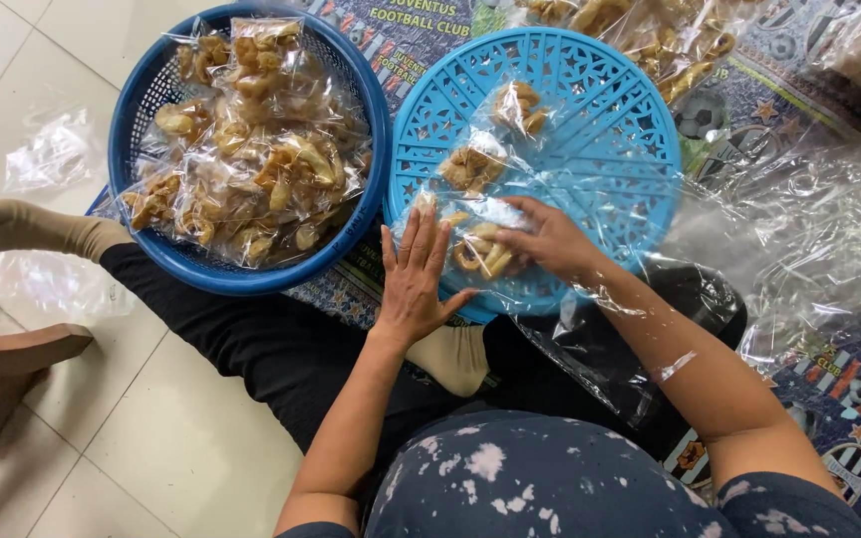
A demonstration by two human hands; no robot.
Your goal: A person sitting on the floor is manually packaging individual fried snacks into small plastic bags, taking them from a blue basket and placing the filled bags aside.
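Note:
A light blue round basket lid (590,110) lies flat in front of me with clear bags of fried snacks on it. My left hand (416,274) rests flat, fingers spread, on the near end of one clear snack bag (470,244). My right hand (550,239) grips the same bag from the right, fingers curled around the golden fried pieces inside. Two more small snack bags (495,139) lie further back on the lid. To the left, a dark blue basket (361,90) is heaped with several filled snack bags (251,149).
A big clear plastic sheet (809,229) lies to the right over a patterned mat (849,399). More fried snacks in plastic (650,35) sit at the back. A wooden piece (2,369) stands at the left on the white tiled floor (181,438). My legs stretch left.

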